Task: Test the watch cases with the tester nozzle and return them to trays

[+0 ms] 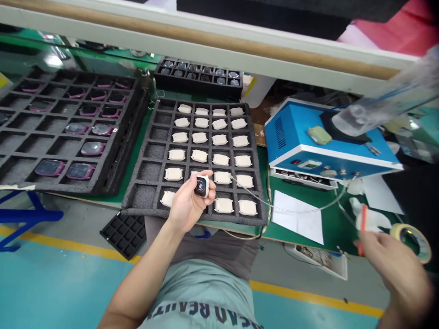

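Note:
My left hand [188,206] is closed around a small smartwatch body [201,186] with a dark lit screen and a cream case, screen facing up. It is above the front of a dark foam tray [147,201], whose compartments hold several cream watch cases [223,205] lying back side up. My right hand [391,260], smeared by motion, is at the far right over the bench edge. Its fingers grip a thin orange stick [363,224]; its exact kind cannot be made out. Just beside that hand lies a roll of tape [413,242].
A blue machine [305,132] with a clear tube [295,210] stands at right, a greenish watch case [319,135] on top. White paper [297,217] lies before it. Stacked trays of purple watches [91,148] are at left. A shelf edge [206,41] crosses overhead.

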Demonstrator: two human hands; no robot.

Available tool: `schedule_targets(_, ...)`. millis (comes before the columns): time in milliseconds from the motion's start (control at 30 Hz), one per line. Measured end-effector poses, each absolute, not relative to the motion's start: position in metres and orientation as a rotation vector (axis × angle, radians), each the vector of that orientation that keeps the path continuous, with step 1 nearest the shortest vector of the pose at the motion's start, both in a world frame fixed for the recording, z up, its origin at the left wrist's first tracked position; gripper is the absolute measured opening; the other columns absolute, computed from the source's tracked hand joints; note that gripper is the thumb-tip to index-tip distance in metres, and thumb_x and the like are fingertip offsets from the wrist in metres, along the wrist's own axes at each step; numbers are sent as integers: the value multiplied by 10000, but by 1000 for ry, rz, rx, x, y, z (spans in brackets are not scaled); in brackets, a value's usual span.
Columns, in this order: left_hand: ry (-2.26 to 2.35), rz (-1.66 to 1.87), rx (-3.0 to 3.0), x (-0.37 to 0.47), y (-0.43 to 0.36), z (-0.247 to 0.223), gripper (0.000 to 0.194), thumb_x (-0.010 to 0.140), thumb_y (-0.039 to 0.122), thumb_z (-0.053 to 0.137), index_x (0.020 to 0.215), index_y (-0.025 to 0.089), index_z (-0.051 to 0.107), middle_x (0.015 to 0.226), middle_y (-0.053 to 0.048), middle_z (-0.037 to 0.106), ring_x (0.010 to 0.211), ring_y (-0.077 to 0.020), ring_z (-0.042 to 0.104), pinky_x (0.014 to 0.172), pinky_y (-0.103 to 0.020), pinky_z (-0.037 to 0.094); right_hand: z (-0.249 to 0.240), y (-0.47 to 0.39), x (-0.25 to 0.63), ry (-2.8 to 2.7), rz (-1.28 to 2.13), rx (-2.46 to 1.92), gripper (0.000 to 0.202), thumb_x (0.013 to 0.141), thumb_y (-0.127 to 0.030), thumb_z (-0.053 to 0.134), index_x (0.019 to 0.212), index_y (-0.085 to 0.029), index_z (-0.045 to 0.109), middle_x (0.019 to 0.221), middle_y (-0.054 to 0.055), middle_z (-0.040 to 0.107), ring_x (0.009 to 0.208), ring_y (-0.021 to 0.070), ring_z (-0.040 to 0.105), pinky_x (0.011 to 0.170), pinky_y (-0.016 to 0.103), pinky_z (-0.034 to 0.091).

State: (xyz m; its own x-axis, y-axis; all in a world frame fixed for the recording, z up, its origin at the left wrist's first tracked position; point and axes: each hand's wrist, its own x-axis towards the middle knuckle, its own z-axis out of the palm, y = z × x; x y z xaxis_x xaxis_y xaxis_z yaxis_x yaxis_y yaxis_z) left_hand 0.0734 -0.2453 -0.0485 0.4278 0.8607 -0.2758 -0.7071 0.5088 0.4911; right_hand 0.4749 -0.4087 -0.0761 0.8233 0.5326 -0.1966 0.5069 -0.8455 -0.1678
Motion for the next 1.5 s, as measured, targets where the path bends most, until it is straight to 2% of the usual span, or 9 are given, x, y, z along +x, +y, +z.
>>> schedule_targets(133, 546, 976, 303, 75, -244, -48, 313, 1060, 361, 554, 1014, 116, 742, 818, -88, 707, 634, -127, 645, 545, -203, 464, -57, -421, 423, -408, 520, -1851, 252, 627, -541, 708, 621, -335, 564, 553, 39, 431, 358, 102, 257, 409, 313, 69)
schedule_targets(167, 551, 967, 303, 76, -243, -47, 316, 1061, 366, 548, 1008, 121, 740, 823, -87, 707, 636, -127, 643, 551, -206, 465, -52, -412, 399, -410, 606, -1746, 265, 585, -507, 783, 675, -324, 613, 560, 16, 432, 364, 96, 262, 394, 283, 65)
schedule_targets(267, 563, 946, 314, 76, -242, -46, 331, 1066, 376, 528, 988, 130, 734, 830, -85, 703, 640, -127, 636, 566, -215, 465, -45, -364, 312, -549, 706, -1447, 463, 601, -367, 929, 1018, -297, 740, 676, 9, 595, 457, 136, 476, 348, 272, 330)
schedule_targets(333, 565, 936, 320, 75, -242, -46, 333, 1067, 379, 518, 986, 134, 728, 831, -79, 696, 643, -126, 633, 579, -218, 467, -45, -327, 260, -626, 761, -1200, 349, 712, -405, 908, 991, -279, 739, 727, 1, 679, 554, 162, 625, 484, 327, 553)
schedule_targets(400, 564, 932, 318, 74, -244, -46, 323, 1064, 382, 520, 991, 140, 722, 834, -70, 688, 650, -126, 633, 593, -221, 474, -48, -299, 221, -708, 816, -1079, 220, 814, -383, 871, 937, -260, 737, 819, 13, 756, 739, 191, 744, 691, 363, 652)
schedule_targets(467, 557, 943, 311, 72, -245, -47, 312, 1060, 381, 525, 990, 145, 717, 836, -60, 683, 650, -125, 633, 597, -223, 478, -53, -286, 198, -773, 840, -1020, 158, 875, -353, 835, 947, -248, 741, 908, 25, 797, 903, 209, 786, 847, 380, 662)
schedule_targets(533, 549, 956, 302, 71, -246, -48, 312, 1060, 372, 518, 980, 145, 715, 837, -56, 681, 643, -124, 633, 589, -224, 478, -57, -282, 189, -794, 865, -988, 125, 910, -333, 808, 968, -245, 741, 945, 26, 808, 974, 216, 796, 887, 376, 658)
schedule_targets(700, 520, 953, 288, 72, -244, -49, 353, 1080, 343, 458, 976, 131, 720, 846, -70, 694, 629, -125, 639, 565, -219, 472, -63, -284, 189, -764, 886, -1001, 142, 922, -338, 799, 988, -245, 714, 956, 27, 808, 1011, 230, 803, 894, 388, 668)
schedule_targets(1500, 566, 945, 346, 73, -242, -46, 296, 1036, 392, 566, 948, 157, 722, 911, -68, 702, 657, -116, 627, 559, -210, 467, -65, -281, 188, -732, 863, -1036, 176, 923, -367, 798, 1005, -249, 696, 964, 25, 813, 985, 224, 810, 794, 335, 677)
